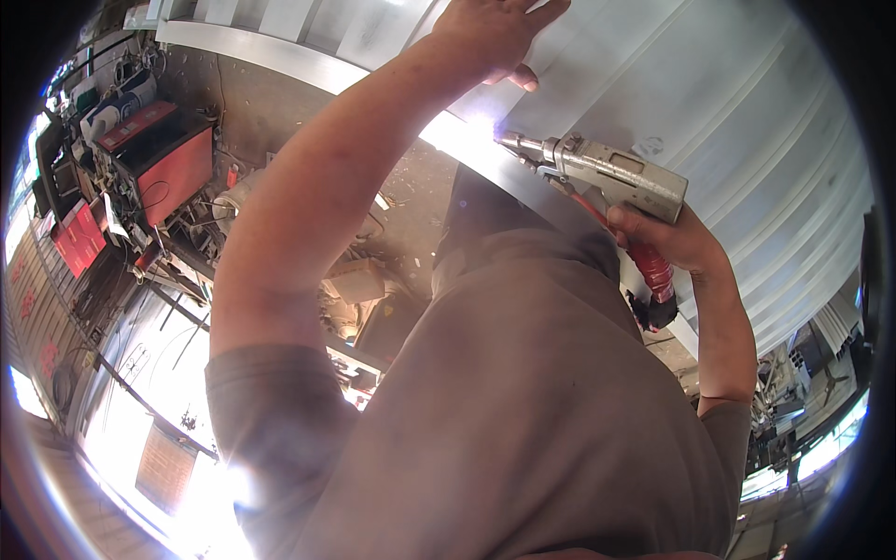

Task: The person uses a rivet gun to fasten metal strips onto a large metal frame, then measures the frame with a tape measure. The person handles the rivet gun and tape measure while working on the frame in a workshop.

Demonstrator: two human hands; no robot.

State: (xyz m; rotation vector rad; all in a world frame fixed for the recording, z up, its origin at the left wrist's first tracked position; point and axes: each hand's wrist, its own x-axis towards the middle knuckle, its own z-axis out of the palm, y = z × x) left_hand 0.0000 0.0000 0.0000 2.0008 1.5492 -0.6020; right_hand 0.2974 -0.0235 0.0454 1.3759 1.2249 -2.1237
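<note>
My right hand [677,238] is wrapped around the grip of a metal handheld welding gun [621,173], which looks like a laser welder. A red-wrapped cable [655,273] hangs below that hand. The gun's nozzle points left, and a white glare at its tip washes out the spot on the metal edge there. Beneath it lies a large ribbed sheet-metal panel [737,121], silvery grey. My left hand [495,37] is over the panel beyond the glare, fingers apart and nothing seen in them. Its fingertips are partly cut off by the upper edge, and I cannot tell whether it touches the metal.
A red and black machine cabinet [173,168] stands on the floor at the left, with cables and clutter around it. A box [357,280] and loose scraps lie on the floor by my left arm. More metal stock [835,322] is at the far right.
</note>
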